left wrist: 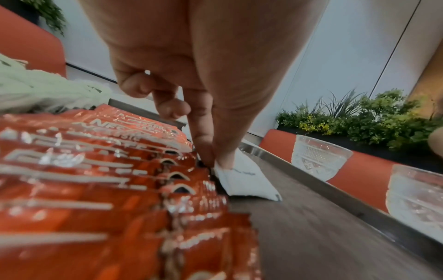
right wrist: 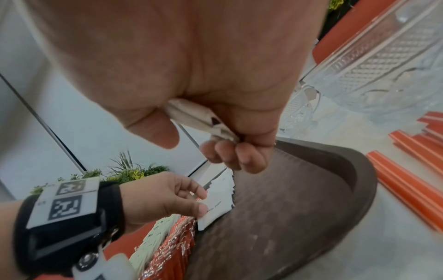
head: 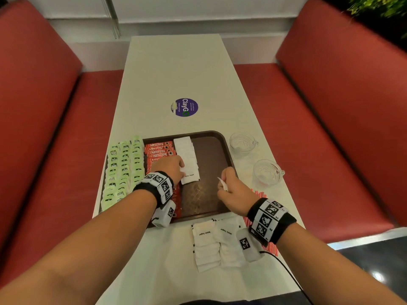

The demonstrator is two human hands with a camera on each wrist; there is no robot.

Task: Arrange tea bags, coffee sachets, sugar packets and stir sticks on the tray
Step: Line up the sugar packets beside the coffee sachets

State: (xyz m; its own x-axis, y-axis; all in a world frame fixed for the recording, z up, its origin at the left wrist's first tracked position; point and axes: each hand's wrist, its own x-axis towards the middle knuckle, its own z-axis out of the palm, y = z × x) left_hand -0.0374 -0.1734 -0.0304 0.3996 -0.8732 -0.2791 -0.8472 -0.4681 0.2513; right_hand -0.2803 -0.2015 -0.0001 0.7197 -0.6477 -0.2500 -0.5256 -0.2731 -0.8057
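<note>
From the head view, a brown tray (head: 222,146) sits in the middle of the frame on a long white surface (head: 176,73). Green tea bags (head: 123,170) lie in rows at its left side; their print is too small to read. Next come red coffee sachets (head: 159,149) that say "NESCAFE". Then comes a row of white sugar packets (head: 186,155). The left hand (head: 169,167) pinches the nearest packet of that row. The right hand (head: 233,190) is curled around a few white packets, over the lower right part of the tray. More sugar packets (head: 206,245) lie at the bottom of the frame and say "White Sugar". Red stir sticks (head: 257,193) peek out behind the right wrist, mostly hidden. Two glass cups (head: 242,143) stand right of the tray. A round purple sticker (head: 184,107) above the tray says "ClayGo".

From the left wrist view, the left hand's fingertips (left wrist: 206,157) squeeze a white packet (left wrist: 244,180) beside the blurry red sachets (left wrist: 107,170). "NESCAFE" only partly shows here.

From the right wrist view, the right hand (right wrist: 191,75) grips folded white packets (right wrist: 199,117) in the middle of the frame. At the lower left, the left hand (right wrist: 163,199) pinches its packet (right wrist: 215,206); the small writing there is hard to read. Stir sticks (right wrist: 407,185) lie at the right edge, cut off.
</note>
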